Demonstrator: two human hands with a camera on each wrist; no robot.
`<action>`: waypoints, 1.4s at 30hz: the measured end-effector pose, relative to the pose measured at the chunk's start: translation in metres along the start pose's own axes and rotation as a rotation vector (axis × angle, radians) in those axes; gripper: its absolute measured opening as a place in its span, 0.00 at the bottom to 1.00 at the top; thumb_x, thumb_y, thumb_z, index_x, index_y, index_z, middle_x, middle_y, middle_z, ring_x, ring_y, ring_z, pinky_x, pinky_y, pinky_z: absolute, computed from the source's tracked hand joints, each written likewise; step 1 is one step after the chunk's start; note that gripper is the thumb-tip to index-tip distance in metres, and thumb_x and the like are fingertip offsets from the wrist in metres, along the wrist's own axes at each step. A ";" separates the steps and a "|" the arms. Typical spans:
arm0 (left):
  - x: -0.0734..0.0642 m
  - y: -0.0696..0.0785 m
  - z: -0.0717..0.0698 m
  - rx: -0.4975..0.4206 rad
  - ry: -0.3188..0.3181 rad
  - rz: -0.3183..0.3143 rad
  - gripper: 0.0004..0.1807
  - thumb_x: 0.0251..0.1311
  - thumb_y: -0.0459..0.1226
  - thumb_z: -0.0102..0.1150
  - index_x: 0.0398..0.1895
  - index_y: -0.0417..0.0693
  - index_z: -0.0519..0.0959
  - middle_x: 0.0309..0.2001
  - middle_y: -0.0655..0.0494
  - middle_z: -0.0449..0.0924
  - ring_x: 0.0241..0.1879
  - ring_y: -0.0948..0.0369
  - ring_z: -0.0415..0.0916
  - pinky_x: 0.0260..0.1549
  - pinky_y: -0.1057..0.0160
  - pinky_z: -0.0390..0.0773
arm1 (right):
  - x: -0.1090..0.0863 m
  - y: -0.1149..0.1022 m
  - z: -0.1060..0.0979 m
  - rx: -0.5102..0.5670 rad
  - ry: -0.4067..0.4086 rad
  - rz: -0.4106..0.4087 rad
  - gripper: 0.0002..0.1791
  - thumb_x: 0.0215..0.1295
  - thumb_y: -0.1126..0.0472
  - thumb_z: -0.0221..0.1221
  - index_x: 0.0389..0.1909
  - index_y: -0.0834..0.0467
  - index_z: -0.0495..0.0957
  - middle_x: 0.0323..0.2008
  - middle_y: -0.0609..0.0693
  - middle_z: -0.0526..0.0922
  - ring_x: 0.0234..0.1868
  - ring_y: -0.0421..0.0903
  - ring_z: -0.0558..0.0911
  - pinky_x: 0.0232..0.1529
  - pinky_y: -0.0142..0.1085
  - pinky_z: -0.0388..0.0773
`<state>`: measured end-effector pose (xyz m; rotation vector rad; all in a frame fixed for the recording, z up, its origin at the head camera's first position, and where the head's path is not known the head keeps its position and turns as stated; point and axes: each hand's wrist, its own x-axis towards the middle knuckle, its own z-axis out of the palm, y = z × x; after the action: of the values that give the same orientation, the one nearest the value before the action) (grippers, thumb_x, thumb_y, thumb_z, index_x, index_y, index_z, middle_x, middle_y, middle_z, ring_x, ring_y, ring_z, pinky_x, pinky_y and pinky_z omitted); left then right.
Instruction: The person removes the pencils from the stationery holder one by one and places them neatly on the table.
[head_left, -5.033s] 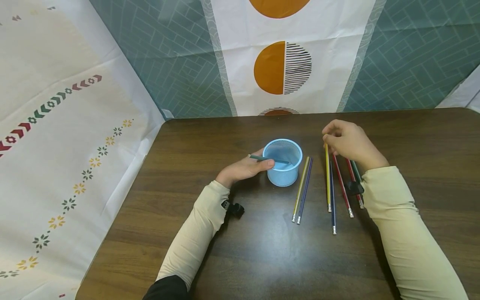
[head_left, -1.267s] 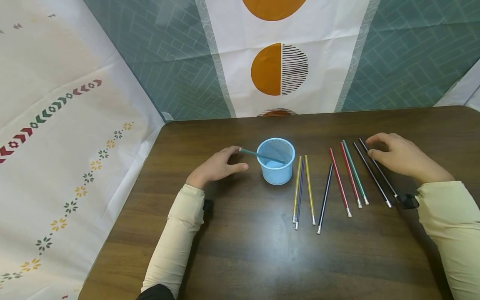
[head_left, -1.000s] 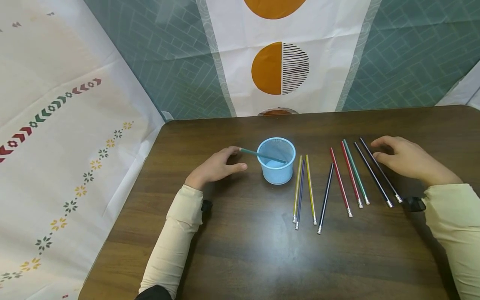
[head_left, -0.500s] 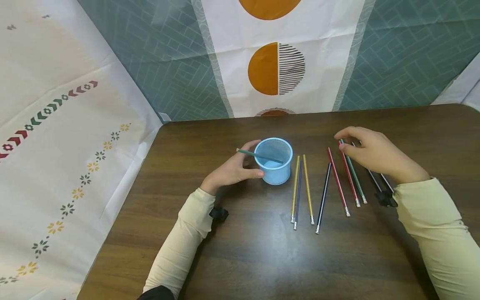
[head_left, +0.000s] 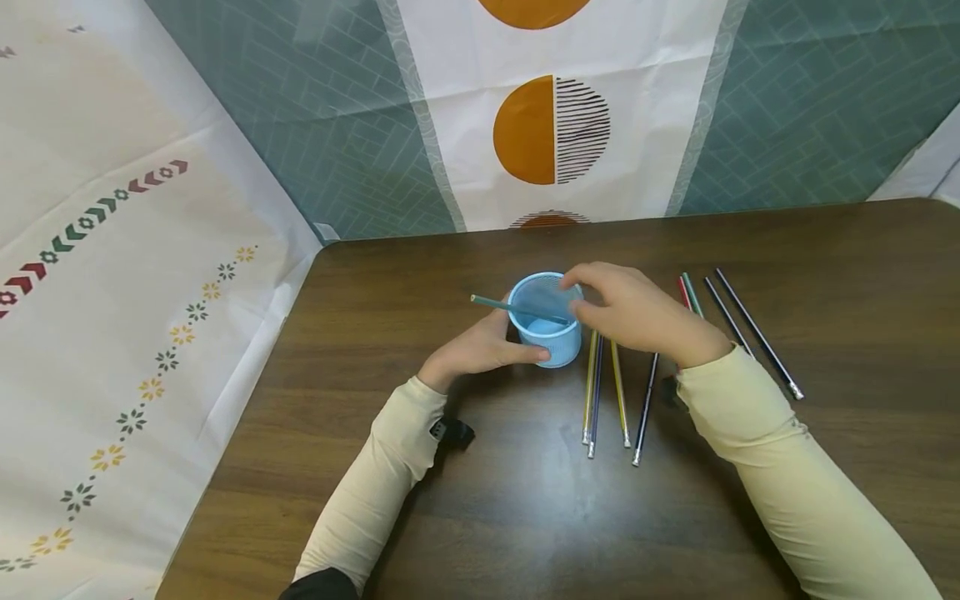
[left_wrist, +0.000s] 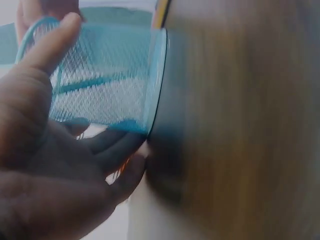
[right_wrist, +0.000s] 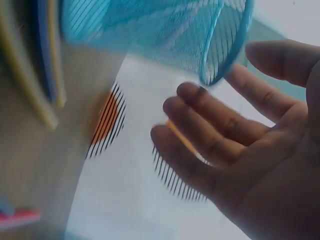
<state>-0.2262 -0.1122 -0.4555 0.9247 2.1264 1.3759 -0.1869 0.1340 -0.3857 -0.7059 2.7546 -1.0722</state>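
Observation:
A light blue mesh pencil cup [head_left: 558,348] stands upright on the table. Inside it leans a green pencil [head_left: 489,302], one end sticking out over the left rim. My left hand [head_left: 480,346] holds the cup from the left, thumb across the near side and fingers behind, as the left wrist view also shows around the cup [left_wrist: 107,55]. At the right rim is my right hand [head_left: 637,312], fingers loosely bent and holding nothing. In the right wrist view, thumb and index fingertip of the right hand [right_wrist: 250,145] are right by the cup's rim [right_wrist: 245,30].
Right of the cup lie a yellow pencil [head_left: 588,408], a purple pencil [head_left: 596,417], another yellow pencil [head_left: 620,400] and a dark blue pencil [head_left: 645,417]. Farther right are a red pencil [head_left: 683,292], a green pencil [head_left: 693,298] and two dark pencils [head_left: 761,333], partly behind the right arm.
My right hand, at a yellow pencil five seconds ago, has come left from the far-right pencils to the cup's rim. The left hand drew back, then returned to hold the cup. Pencils lie more spread out.

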 end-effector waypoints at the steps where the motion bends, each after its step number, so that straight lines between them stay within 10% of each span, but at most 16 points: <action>1: 0.001 0.000 0.002 0.006 -0.006 -0.011 0.44 0.61 0.38 0.71 0.75 0.51 0.55 0.64 0.55 0.70 0.62 0.59 0.68 0.61 0.56 0.69 | 0.003 -0.003 0.002 -0.018 0.003 -0.004 0.18 0.73 0.64 0.56 0.60 0.64 0.76 0.60 0.61 0.77 0.59 0.60 0.75 0.61 0.58 0.70; 10: 0.005 -0.002 0.007 -0.030 -0.089 0.022 0.36 0.67 0.36 0.66 0.74 0.52 0.59 0.61 0.56 0.74 0.59 0.59 0.73 0.59 0.58 0.72 | 0.018 -0.025 0.023 -0.142 -0.004 -0.039 0.25 0.70 0.51 0.64 0.64 0.56 0.75 0.72 0.67 0.61 0.72 0.67 0.58 0.63 0.70 0.56; 16: 0.002 -0.001 0.007 -0.035 -0.121 0.029 0.26 0.68 0.34 0.63 0.67 0.46 0.68 0.56 0.53 0.77 0.54 0.55 0.75 0.53 0.55 0.76 | 0.019 -0.028 0.031 -0.130 0.008 -0.117 0.17 0.69 0.53 0.65 0.57 0.52 0.82 0.71 0.64 0.65 0.73 0.65 0.59 0.61 0.71 0.58; 23: -0.004 0.004 0.008 0.061 -0.030 -0.011 0.39 0.65 0.40 0.68 0.76 0.51 0.59 0.69 0.58 0.64 0.66 0.62 0.63 0.64 0.58 0.65 | 0.018 -0.029 0.033 -0.081 0.023 -0.149 0.06 0.68 0.60 0.66 0.43 0.53 0.85 0.68 0.64 0.69 0.71 0.64 0.62 0.62 0.69 0.58; 32: -0.009 0.027 0.007 -0.014 -0.118 0.001 0.24 0.69 0.32 0.60 0.66 0.37 0.69 0.60 0.50 0.73 0.55 0.59 0.72 0.53 0.59 0.75 | 0.015 -0.031 0.034 -0.116 -0.018 -0.132 0.07 0.65 0.53 0.69 0.35 0.50 0.81 0.70 0.64 0.66 0.73 0.64 0.58 0.62 0.69 0.58; 42: -0.002 -0.003 0.009 -0.059 -0.083 -0.011 0.52 0.66 0.35 0.64 0.81 0.60 0.38 0.71 0.53 0.61 0.67 0.58 0.64 0.65 0.56 0.65 | 0.011 -0.021 0.016 -0.008 0.057 -0.162 0.06 0.71 0.59 0.63 0.41 0.59 0.82 0.58 0.59 0.78 0.59 0.59 0.75 0.58 0.55 0.72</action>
<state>-0.2200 -0.1087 -0.4619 0.9289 2.0161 1.3639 -0.1846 0.1050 -0.3830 -0.9282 2.7901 -1.1285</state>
